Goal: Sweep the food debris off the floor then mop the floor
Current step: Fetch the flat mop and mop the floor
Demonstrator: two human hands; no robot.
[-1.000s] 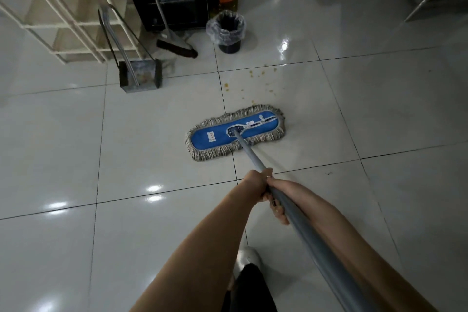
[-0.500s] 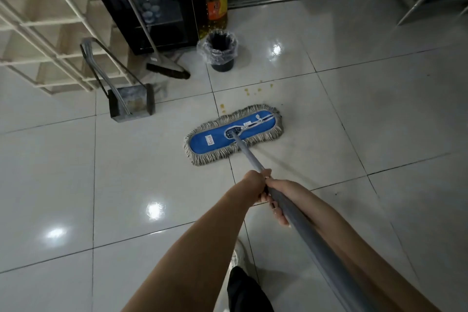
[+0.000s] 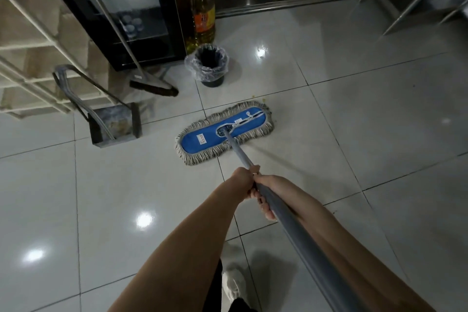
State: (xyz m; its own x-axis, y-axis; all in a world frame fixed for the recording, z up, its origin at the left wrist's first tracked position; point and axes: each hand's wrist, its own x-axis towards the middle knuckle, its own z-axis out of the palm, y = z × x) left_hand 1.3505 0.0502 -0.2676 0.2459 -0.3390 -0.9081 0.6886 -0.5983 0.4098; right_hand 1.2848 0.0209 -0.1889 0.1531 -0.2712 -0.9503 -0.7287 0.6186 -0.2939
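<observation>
- Two sweeping tools stand parked at the left of the frame. The dustpan (image 3: 114, 126) sits upright on the floor (image 3: 379, 134) with what looks like yellowish scraps inside. The broom (image 3: 152, 87) leans on the dark cabinet (image 3: 141, 2) just right of it, out of your mopping path.
- At upper centre the lined bin (image 3: 209, 63) stands near both, handy for emptying the pan, I'd judge.
- In the middle of the frame the mop head (image 3: 224, 132) lies flat on the tiles with its right end angled toward the top. Its fringe touches the floor all round, so the whole pad wipes.
- Your left hand (image 3: 240, 181) is wrapped round the mop handle (image 3: 291, 220), the farther of your two hands along the shaft; from there it likely steers.
- A few yellow crumbs (image 3: 263, 99) lie just beside the mop head's upper right corner (the sweeping step seems not quite finished, and the pad will probably drag them).
- Your right hand (image 3: 271, 190) is clamped on the handle, touching the left hand, with its fingers curled underneath. That grip suits pushing.
</observation>
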